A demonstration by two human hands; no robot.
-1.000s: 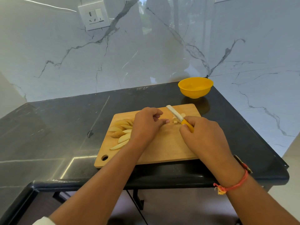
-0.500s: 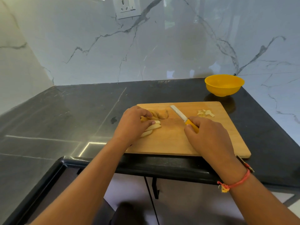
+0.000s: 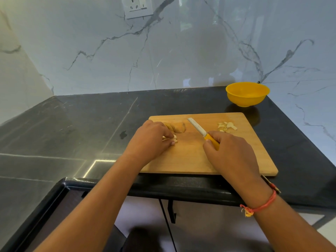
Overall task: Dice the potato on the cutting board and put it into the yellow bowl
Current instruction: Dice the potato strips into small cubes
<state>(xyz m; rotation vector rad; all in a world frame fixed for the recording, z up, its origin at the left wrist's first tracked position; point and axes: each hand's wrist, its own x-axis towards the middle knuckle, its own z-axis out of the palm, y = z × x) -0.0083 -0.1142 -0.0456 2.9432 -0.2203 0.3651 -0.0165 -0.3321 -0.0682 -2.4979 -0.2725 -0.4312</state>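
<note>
- We see the left hand (image 3: 152, 140) on the left part of the cutting board (image 3: 245, 153), fingers curled down over a few pale potato wedges (image 3: 175, 139), holding them against the wood
- Just behind those fingers lie more potato slices (image 3: 177, 127), fanned on the board
- The right hand (image 3: 231, 153) grips the yellow handle of the knife (image 3: 197, 126); the blade points away and leftward, and we cannot tell whether it touches the board
- A small heap of diced pieces (image 3: 227, 126) sits near the board's far right corner
- The yellow bowl (image 3: 247, 96) stands upright on the black counter (image 3: 81, 124) beyond that corner, apart from the board
- A red thread (image 3: 260, 207) circles the right wrist
</note>
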